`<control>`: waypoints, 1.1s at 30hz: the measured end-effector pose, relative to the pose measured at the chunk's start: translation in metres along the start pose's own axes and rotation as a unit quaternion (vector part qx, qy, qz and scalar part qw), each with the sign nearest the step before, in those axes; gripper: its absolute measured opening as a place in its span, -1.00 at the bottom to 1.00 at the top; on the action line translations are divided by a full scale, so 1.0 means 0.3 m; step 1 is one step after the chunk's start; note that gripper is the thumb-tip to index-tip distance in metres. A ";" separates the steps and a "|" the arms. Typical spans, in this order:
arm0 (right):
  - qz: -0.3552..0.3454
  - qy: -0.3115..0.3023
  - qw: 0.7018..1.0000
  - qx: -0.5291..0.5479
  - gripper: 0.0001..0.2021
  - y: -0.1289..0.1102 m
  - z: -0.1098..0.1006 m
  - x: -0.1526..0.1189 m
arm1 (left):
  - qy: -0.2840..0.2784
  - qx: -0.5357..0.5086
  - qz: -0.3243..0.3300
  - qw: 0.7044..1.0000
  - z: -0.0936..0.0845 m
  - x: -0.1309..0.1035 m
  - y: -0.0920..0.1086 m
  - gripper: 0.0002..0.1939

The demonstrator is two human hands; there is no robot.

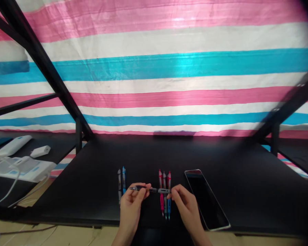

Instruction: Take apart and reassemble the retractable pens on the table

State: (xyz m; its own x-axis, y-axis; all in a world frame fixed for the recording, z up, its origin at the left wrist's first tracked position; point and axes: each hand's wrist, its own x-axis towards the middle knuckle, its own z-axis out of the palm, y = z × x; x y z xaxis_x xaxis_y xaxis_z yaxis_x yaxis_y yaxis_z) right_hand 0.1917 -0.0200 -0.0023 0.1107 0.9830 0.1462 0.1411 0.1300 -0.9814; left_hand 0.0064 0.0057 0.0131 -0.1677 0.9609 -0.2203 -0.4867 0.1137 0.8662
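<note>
A pen (154,190) spans the gap between two hands, held level over a black table (92,205): the left hand (133,202) pinches its dark barrel, the right hand (187,204) the grey end; whether the parts join, one cannot tell. Three pens (165,203) lie beneath the grey end, two pens (124,182) at nine o'clock, a phone (206,200) at three. Any lettering on them is too small to read. A striped sheet (174,66) hangs at twelve.

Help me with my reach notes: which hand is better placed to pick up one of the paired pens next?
Likely the left hand: it is beside the pair of pens, while the right hand is past the three pens. The left holds a dark pen, though.
</note>
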 end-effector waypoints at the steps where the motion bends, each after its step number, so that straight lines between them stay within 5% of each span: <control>1: 0.001 0.001 1.000 -0.005 -0.71 0.000 0.000 0.001 | 0.001 0.000 0.001 1.000 0.000 0.000 0.000 -0.59; 19: 0.000 -0.006 1.000 0.005 -0.71 0.001 0.003 0.006 | -0.006 0.005 0.014 1.000 0.003 -0.002 0.003 -0.63; 33: 0.009 0.132 0.980 0.152 -0.86 0.056 -0.025 -0.006 | 0.032 -0.057 0.049 0.997 -0.002 0.006 -0.001 -0.66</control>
State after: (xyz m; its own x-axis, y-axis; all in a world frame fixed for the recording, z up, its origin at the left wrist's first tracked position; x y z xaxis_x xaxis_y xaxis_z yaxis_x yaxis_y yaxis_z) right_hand 0.2013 -0.0207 -0.0181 0.3665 0.9232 0.1157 -0.1581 0.1843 -0.9701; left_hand 0.0057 0.0072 0.0121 -0.2718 0.9474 -0.1692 -0.5597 -0.0126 0.8286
